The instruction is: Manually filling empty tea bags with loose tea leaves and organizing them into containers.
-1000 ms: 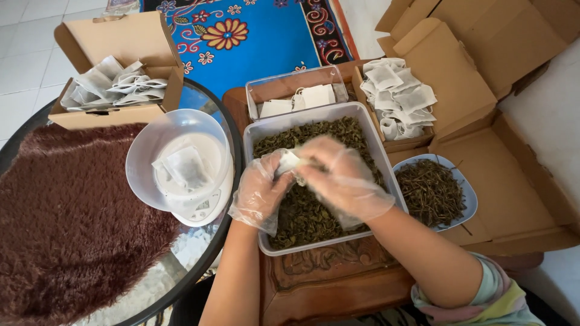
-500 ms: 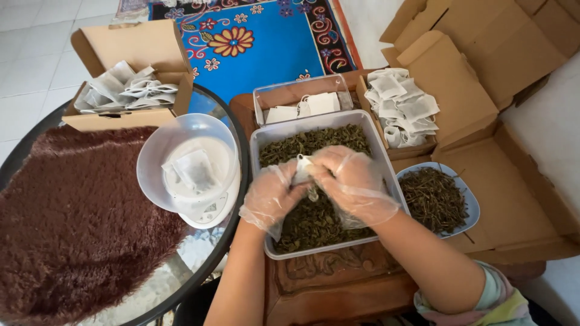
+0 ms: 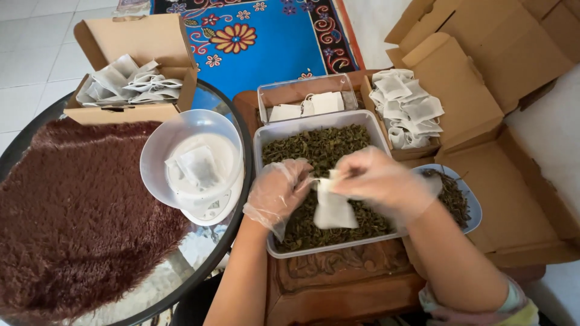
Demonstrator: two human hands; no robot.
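I am holding a small white filter bag (image 3: 334, 208) between both gloved hands over the grey tray of dried green leaves (image 3: 320, 148), near its middle. My left hand (image 3: 279, 190) is pinching the bag's top left edge, fingers closed on it; my right hand (image 3: 382, 181) is gripping the top right edge the same way. A white bowl (image 3: 192, 163) with one filled bag is sitting left of the tray, and a cardboard box of empty bags (image 3: 408, 108) is lying far right
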